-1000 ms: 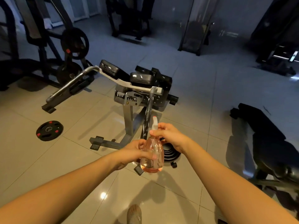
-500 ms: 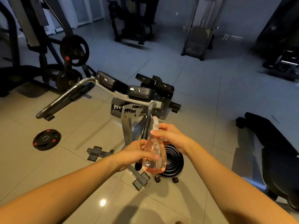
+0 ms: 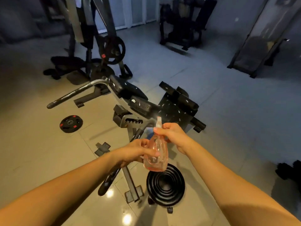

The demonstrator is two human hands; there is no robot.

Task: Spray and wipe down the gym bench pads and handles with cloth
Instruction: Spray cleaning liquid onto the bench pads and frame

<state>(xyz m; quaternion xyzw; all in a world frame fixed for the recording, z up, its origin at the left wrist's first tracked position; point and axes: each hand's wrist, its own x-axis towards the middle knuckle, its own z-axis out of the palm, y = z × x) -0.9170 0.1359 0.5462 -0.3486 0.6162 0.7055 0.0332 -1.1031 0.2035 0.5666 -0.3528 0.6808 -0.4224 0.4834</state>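
Note:
A clear spray bottle [image 3: 156,158] with pinkish liquid and a white nozzle is held upright in front of me. My left hand [image 3: 135,151] grips its body from the left. My right hand [image 3: 171,135] holds the neck and trigger near the top. Just beyond stands the gym bench machine with worn black pads [image 3: 130,93], a black back plate [image 3: 176,108] and two long grey handles, one reaching left [image 3: 73,94] and one angled down below my hands [image 3: 109,180]. No cloth is in view.
A stack of black weight plates [image 3: 165,183] on small wheels sits on the tiled floor below the bottle. A single plate [image 3: 71,123] lies at the left. A plate-loaded machine [image 3: 112,48] stands behind, other equipment at the back, a dark bench [image 3: 288,170] at the right edge.
I have come closer to the bench machine, and the view tilts down onto it. Both hands keep the same hold on the bottle.

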